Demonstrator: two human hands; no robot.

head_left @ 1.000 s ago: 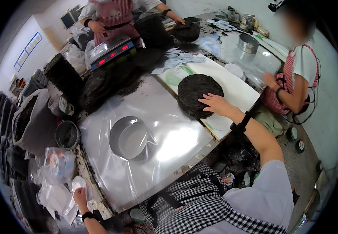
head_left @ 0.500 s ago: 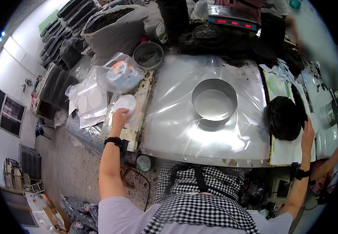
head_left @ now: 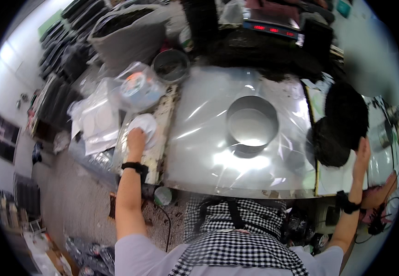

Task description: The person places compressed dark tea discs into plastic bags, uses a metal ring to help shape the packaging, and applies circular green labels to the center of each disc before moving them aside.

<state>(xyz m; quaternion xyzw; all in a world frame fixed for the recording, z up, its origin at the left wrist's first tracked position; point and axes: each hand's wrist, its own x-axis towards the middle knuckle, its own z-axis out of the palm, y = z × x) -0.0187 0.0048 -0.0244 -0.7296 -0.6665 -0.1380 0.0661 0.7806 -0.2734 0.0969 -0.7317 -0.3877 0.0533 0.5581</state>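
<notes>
- Head view, looking down: I stand at a bench (head_left: 199,152) covered in shiny clear plastic sheet, arms spread wide to either side.
- My left hand (head_left: 136,139) rests palm down on a round white paper disc (head_left: 145,126) lying on the narrow ledge at the bench's left edge. Fingers are flat and slightly curled over the disc; I cannot tell whether they pinch it or only press on it.
- My right hand (head_left: 362,152) reaches out to the right edge of a dark round cake of compressed leaf material (head_left: 344,122), which lies on a pale sheet at the right end of the bench. The hand is open, fingers extended against the cake's rim; not clamped on it.
- A metal ring mould (head_left: 252,123) stands upright near the bench centre, between the two hands and apart from both.
- Behind the left hand: a clear bag with a colourful roll inside (head_left: 137,89), loose white sheets (head_left: 96,124), a small dark bucket (head_left: 171,64). A digital scale (head_left: 273,28) sits at the far edge.
- Handling judgement, disc: very light, thin, limp; likely to stick to its neighbours. Best lifted by sliding a fingertip under the edge, then pinching.
- Handling judgement, cake: looks loosely bound, crumbly, moderately heavy. It should be supported from beneath with a flat palm or both hands at opposite rims, not gripped at one edge.
</notes>
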